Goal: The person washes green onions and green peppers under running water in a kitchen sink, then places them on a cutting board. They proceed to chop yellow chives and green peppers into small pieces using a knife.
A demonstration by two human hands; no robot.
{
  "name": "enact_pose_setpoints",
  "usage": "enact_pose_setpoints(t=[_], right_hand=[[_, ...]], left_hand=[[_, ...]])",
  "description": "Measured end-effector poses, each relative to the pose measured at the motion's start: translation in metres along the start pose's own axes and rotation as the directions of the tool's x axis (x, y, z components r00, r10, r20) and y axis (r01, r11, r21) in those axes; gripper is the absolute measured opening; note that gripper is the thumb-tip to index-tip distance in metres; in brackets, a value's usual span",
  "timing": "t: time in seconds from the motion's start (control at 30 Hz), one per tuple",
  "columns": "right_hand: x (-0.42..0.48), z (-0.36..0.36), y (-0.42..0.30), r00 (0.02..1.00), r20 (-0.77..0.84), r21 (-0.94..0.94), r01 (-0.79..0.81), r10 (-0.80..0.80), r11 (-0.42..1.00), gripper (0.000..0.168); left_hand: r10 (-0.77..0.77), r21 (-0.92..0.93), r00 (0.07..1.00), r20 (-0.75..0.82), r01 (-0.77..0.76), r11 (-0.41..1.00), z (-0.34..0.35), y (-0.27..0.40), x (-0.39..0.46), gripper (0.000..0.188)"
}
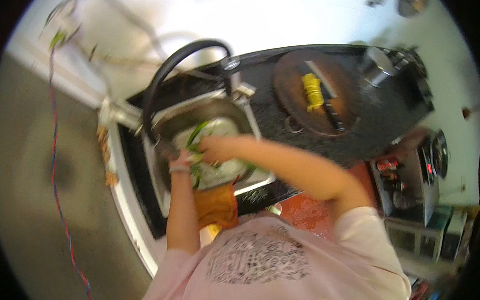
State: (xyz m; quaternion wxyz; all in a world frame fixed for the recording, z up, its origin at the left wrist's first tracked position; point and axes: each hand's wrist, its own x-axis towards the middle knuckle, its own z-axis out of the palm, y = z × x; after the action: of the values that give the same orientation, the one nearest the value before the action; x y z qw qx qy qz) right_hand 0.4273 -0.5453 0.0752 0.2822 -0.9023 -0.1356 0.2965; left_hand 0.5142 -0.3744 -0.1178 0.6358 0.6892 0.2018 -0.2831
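Observation:
Both my hands are over a steel sink [238, 187] set in a dark counter. My left hand [180, 160], with a pale band at the wrist, is closed around some green leafy vegetables [196, 136]. My right hand [217, 149] reaches across from the right, its fingers closed on the same greens right beside the left. Blur hides exactly how the fingers sit on the stalks. Under the hands, a whitish basin or pool of water [226, 171] fills much of the sink, with more green pieces in it.
A black hose [175, 61] arches from the tap [230, 64] over the sink's left side. An orange cloth [217, 204] hangs at its front edge. On the right, a round wooden board [286, 77] carries a knife [333, 116] and a yellow bundle [312, 92]; a steel pot [376, 67] stands beyond.

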Motion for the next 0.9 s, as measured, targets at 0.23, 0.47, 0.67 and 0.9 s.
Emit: enact_pose_setpoints(t=[0.23, 0.47, 0.67, 0.9], right_hand=[[-0.203, -0.150, 0.038, 0.971, -0.102, 0.198, -0.192, 0.215, 0.961, 0.029], [-0.223, -0.158, 0.202, 0.741, -0.630, -0.282, -0.497, 0.232, 0.821, 0.046], [-0.133, -0.064, 0.196, 0.687, -0.709, -0.414, -0.225, -0.157, 0.882, 0.042], [0.004, 0.084, 0.070, 0.954, -0.286, 0.036, -0.082, 0.089, 0.996, 0.022]], left_hand=[[0.052, 0.747, 0.976, -0.212, 0.128, 0.652, -0.015, -0.046, 0.037, 0.056], [0.351, 0.738, 0.679, 0.645, -0.673, -0.053, 0.006, -0.053, 0.005, 0.037], [0.120, 0.562, 0.577, 0.808, -0.695, -0.449, 0.010, -0.044, 0.004, 0.028], [0.524, 0.382, 0.271, 0.808, -0.917, -0.114, 0.016, -0.028, -0.049, 0.017]])
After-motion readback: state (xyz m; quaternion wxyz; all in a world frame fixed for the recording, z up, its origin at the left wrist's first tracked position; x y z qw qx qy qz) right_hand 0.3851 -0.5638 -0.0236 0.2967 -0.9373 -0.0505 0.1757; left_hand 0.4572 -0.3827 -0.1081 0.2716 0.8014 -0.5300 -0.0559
